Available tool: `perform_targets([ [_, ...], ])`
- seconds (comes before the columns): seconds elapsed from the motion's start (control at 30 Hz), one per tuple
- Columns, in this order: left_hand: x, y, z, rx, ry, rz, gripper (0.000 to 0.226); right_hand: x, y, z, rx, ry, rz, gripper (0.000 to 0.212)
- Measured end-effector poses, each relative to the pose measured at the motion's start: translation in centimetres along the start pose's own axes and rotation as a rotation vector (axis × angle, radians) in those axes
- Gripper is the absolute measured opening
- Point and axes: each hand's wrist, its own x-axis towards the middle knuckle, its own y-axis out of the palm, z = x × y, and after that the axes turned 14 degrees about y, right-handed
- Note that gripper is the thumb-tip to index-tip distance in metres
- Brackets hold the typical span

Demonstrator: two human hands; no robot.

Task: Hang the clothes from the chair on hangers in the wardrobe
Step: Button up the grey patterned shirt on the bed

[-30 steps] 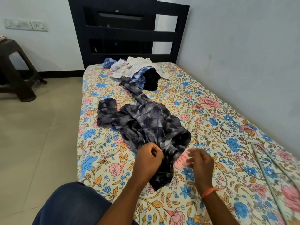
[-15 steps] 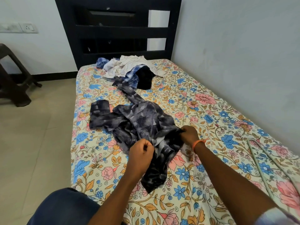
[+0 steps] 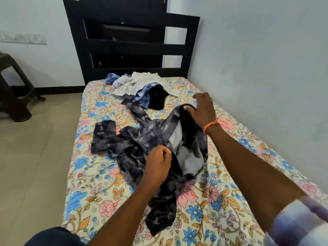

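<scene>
A dark blue-grey tie-dye shirt [image 3: 131, 144] lies spread on the floral bedsheet [image 3: 99, 201]. My left hand [image 3: 158, 164] grips the shirt's near edge in a fist. My right hand [image 3: 202, 109] holds the shirt's far edge with thumb hooked under it and lifts it, so the pale inside shows. A pile of other clothes [image 3: 140, 84], white, blue check and black, sits near the headboard. No hanger and no wardrobe are in view.
A black slatted headboard [image 3: 131, 45] stands against the far wall. The right wall runs along the bed's side. A dark brown plastic chair [image 3: 12, 93] is at the left on the tiled floor [image 3: 33, 157].
My right hand has gone from the near end of the shirt to its right edge and lifted it up and away, opening the shirt. My left hand keeps its grip.
</scene>
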Motion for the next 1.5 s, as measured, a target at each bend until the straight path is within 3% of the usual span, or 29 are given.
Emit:
perform_targets([
  [0.07,0.3,0.1,0.7,0.014,-0.009,0.035,0.024,-1.7,1.4,-2.2,-0.122,0.242,0.084,0.073],
  [0.13,-0.3,0.5,1.6,0.033,0.016,0.119,0.024,-4.1,3.0,-5.7,-0.146,0.501,0.232,0.088],
  [0.23,-2.0,1.5,2.8,0.104,0.017,0.234,0.022,-9.2,4.2,-9.0,0.146,0.811,0.329,0.069],
  [0.4,-4.9,3.0,4.1,0.345,-0.003,0.392,0.039,-20.1,3.5,-9.6,0.757,1.117,0.322,0.046],
  [0.5,-5.8,3.3,4.2,0.448,0.017,0.477,0.043,-23.7,2.5,-7.0,0.859,1.121,0.429,0.047],
  [0.6,-5.7,3.1,3.5,0.465,0.056,0.51,0.051,-23.9,3.4,-5.1,0.985,1.132,0.415,0.036],
  [0.73,-5.8,2.3,2.1,0.406,0.087,0.617,0.065,-23.4,4.6,-3.4,1.225,1.235,0.207,0.01],
  [0.93,-5.9,0.5,1.4,0.218,0.021,0.692,0.063,-26.6,5.3,-3.0,1.077,1.1,0.01,0.015],
  [1.07,-4.7,1.0,2.0,0.113,-0.125,0.622,0.048,-27.3,5.4,-3.7,1.076,1.085,0.008,0.014],
  [1.23,-3.6,3.2,3.5,0.228,-0.015,0.553,0.027,-27.5,5.8,-3.9,1.071,1.086,0.005,0.012],
  [1.33,-3.2,4.5,3.8,0.244,-0.082,0.52,0.029,-27.6,6.1,-4.2,1.084,1.086,-0.013,0.006],
  [1.5,-2.3,5.8,3.7,-0.095,-0.351,0.46,0.021,-27.7,6.4,-4.3,1.107,1.047,0.012,0.009],
])
